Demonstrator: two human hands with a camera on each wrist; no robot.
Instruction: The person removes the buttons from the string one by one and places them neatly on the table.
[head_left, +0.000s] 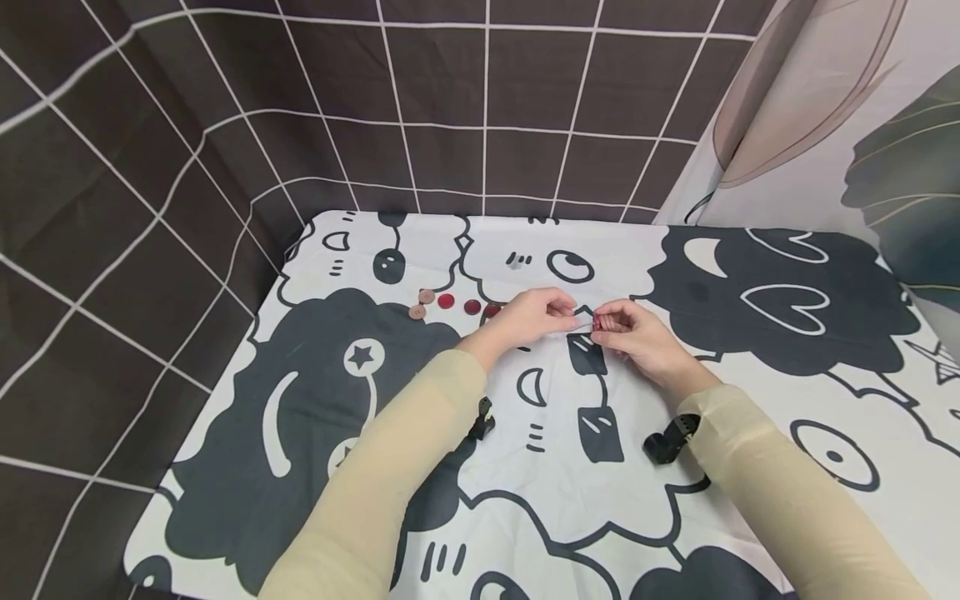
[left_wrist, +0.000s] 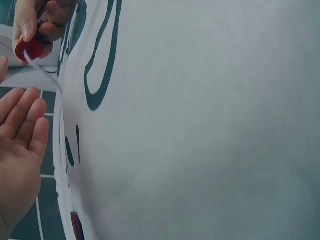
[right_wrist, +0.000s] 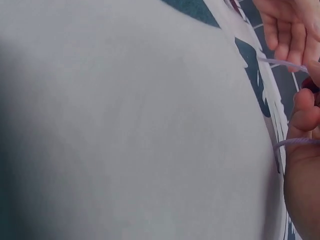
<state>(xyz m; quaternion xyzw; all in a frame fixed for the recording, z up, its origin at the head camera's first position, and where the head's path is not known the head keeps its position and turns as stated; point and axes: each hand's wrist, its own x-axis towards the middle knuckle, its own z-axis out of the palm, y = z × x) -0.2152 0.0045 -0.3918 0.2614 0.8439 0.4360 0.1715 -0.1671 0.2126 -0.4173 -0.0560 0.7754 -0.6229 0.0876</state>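
Observation:
In the head view my right hand (head_left: 637, 337) pinches a small stack of red buttons (head_left: 598, 322) between thumb and fingers. A thin lilac string (left_wrist: 42, 72) runs out of the red button's face in the left wrist view and droops in a curve. More of that string (right_wrist: 297, 142) trails below the right hand in the right wrist view. My left hand (head_left: 534, 317) is close to the left of the stack, palm turned up and fingers nearly straight (left_wrist: 22, 122), beside the string's loose end.
Left of my hands, red buttons (head_left: 446, 301) and two pinkish-brown buttons (head_left: 427, 296) lie on the black-and-white cartoon-print cloth (head_left: 525, 467). A dark gridded curtain (head_left: 442, 83) stands behind and along the left side. Black wrist devices (head_left: 671, 439) sit at both wrists.

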